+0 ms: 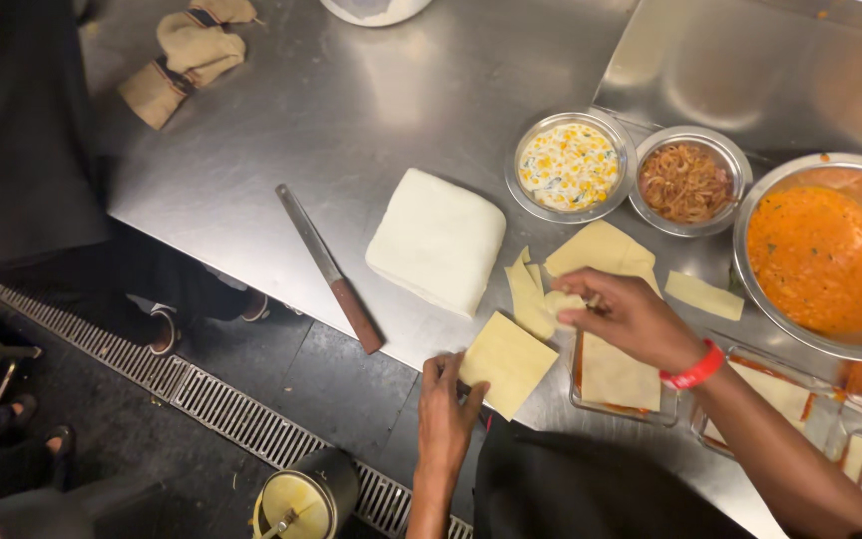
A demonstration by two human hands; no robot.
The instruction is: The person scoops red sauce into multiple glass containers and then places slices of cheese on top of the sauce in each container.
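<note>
a: stainless steel forms the counter [371, 110] on which we work. at far left we note a tan folded cloth [190, 55] and, beside it, a person in dark clothing [22, 130] standing at the counter's edge; below runs a floor drain grate [202, 399].

b: moving right, we see a knife [329, 269] with a brown handle lying flat, blade pointing up-left, apart from a pale block of stacked pasta sheets [436, 240].

a: and our hands?

b: our left hand [446, 414] rests at the counter's near edge, fingers closed lightly on the corner of a square pasta sheet [508, 361] that lies flat, partly overhanging the edge. our right hand [631, 317], with a red wristband [693, 369], pinches a small pale pasta piece [563, 301] between thumb and fingertips, just above the loose cut sheets [601, 250] scattered near it.

a: what lies under the right hand?

b: a clear rectangular tray [616, 384] holding a pasta layer over red sauce; further trays [800, 399] of the same kind continue to the right.

a: and behind?

b: three metal bowls in a row: one with a creamy white corn mixture [569, 165], one with browned shredded filling [685, 182], and a large one with orange sauce [818, 258]. a single strip of pasta [703, 295] lies between the large bowl and the trays.

a: at the bottom, on the floor, we note a dark cylindrical container [306, 494] with yellow contents.
</note>
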